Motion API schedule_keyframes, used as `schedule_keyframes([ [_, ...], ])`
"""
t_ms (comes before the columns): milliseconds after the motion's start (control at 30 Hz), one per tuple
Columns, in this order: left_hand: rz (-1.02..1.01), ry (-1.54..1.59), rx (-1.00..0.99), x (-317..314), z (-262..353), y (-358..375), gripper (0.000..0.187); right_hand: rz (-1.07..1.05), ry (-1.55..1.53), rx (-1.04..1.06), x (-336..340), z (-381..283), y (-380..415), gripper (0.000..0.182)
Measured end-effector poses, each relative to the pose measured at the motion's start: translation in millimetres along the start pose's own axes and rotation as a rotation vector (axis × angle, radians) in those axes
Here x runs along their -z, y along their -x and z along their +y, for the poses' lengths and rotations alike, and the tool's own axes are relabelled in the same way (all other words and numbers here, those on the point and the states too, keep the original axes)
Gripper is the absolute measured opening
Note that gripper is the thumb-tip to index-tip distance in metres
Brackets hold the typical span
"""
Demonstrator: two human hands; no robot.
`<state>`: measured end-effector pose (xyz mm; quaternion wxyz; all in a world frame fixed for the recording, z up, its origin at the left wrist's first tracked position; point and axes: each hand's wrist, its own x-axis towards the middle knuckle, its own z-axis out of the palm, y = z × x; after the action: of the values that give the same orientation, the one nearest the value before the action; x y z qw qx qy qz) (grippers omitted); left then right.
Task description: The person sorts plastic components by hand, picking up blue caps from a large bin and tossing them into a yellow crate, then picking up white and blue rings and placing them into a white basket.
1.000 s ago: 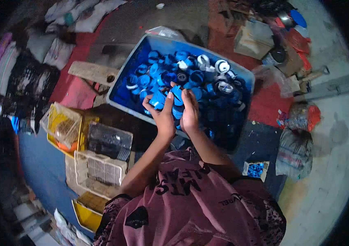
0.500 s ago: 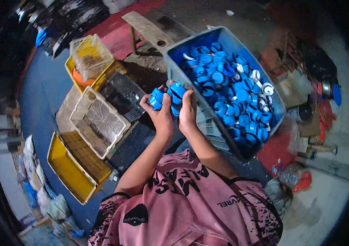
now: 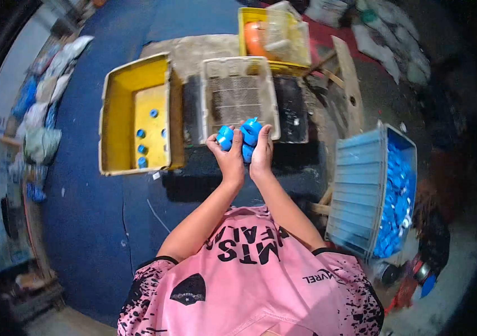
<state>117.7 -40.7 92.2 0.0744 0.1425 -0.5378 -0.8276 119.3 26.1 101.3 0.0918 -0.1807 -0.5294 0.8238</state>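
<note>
Several blue plastic caps [image 3: 251,130] are bunched between my two cupped hands at chest height. My left hand [image 3: 229,163] is closed around the caps on the left, its thumb pressed along them. My right hand [image 3: 261,155] curls around those on the right, with its thumb upright beside a ring-like cap. Just beyond my fingers sits a white slatted crate [image 3: 207,103], partly covered by the hands. To the left, a yellow crate [image 3: 116,120] holds several small blue pieces [image 3: 153,113] on its floor.
On the right stands a large blue bin [image 3: 356,190] full of blue caps [image 3: 396,196]. Behind the white crate are another yellow crate [image 3: 245,35] with an orange object [image 3: 255,38] and a wooden bench [image 3: 346,67]. Sacks [image 3: 42,112] line the far left.
My view has swung left, away from the blue bin, so the crates now lie in front of me. Both hands keep hold of the caps. The yellow crate's inside has come into view.
</note>
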Motion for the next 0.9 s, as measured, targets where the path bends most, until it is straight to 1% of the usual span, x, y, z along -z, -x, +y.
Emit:
schedule_keyframes([
  [33, 0.079, -0.031, -0.002, 20.7, 18.6, -7.6, 0.048, -0.019, -0.038, -0.051, -31.1, 11.9, 3.2, 0.076],
  [67, 0.126, -0.056, 0.010, 46.2, 24.7, -19.5, 0.046, -0.040, -0.018, -0.078, -50.4, 39.5, -0.2, 0.076],
  [133, 0.215, -0.097, 0.044, 94.1, 36.0, -44.8, 0.042, -0.057, 0.125, -0.125, -93.7, 62.7, 3.9, 0.075],
  [167, 0.239, -0.071, 0.053, 113.8, 38.5, -54.5, 0.040, -0.071, 0.099, -0.167, -113.6, 80.4, 2.5, 0.073],
  [200, 0.288, -0.060, 0.069, 131.4, 41.3, -65.9, 0.043, -0.144, 0.095, -0.153, -132.3, 96.7, -1.7, 0.072],
  [267, 0.378, -0.003, 0.118, 166.0, 44.5, -86.8, 0.048, -0.168, 0.139, -0.285, -164.4, 123.2, -2.0, 0.073],
  [333, 0.431, -0.016, 0.098, 191.3, 49.2, -106.5, 0.050, -0.178, 0.165, -0.327, -199.3, 136.9, -4.8, 0.072],
  [367, 0.457, -0.024, 0.085, 203.2, 50.9, -118.3, 0.052, -0.202, 0.118, -0.384, -215.6, 143.2, -6.6, 0.071],
  [467, 0.512, -0.073, 0.101, 243.0, 44.5, -157.5, 0.056, -0.219, 0.082, -0.450, -256.0, 185.2, -25.7, 0.063],
  [500, 0.514, -0.116, 0.120, 261.3, 31.5, -173.8, 0.057, -0.228, 0.094, -0.478, -264.9, 201.8, -34.2, 0.064],
  [600, 0.593, -0.190, 0.214, 284.1, 18.5, -220.7, 0.057, -0.162, 0.140, -0.457, -287.7, 265.3, -62.7, 0.064],
  [633, 0.613, -0.267, 0.224, 284.8, 24.4, -233.4, 0.057, -0.182, 0.295, -0.541, -277.2, 298.4, -77.3, 0.062],
  [667, 0.618, -0.220, 0.284, 290.2, 23.2, -244.7, 0.058, -0.152, 0.234, -0.561, -280.6, 310.0, -81.2, 0.053],
  [733, 0.596, -0.236, 0.356, 307.3, 2.8, -271.1, 0.058, -0.053, 0.203, -0.635, -286.6, 334.2, -92.1, 0.048],
  [833, 0.457, -0.249, 0.403, 329.1, -25.1, -293.7, 0.059, 0.034, 0.113, -0.686, -291.1, 357.7, -101.5, 0.052],
  [900, 0.449, -0.293, 0.451, 340.4, -37.1, -302.8, 0.059, 0.090, 0.187, -0.670, -293.8, 373.3, -108.3, 0.049],
])
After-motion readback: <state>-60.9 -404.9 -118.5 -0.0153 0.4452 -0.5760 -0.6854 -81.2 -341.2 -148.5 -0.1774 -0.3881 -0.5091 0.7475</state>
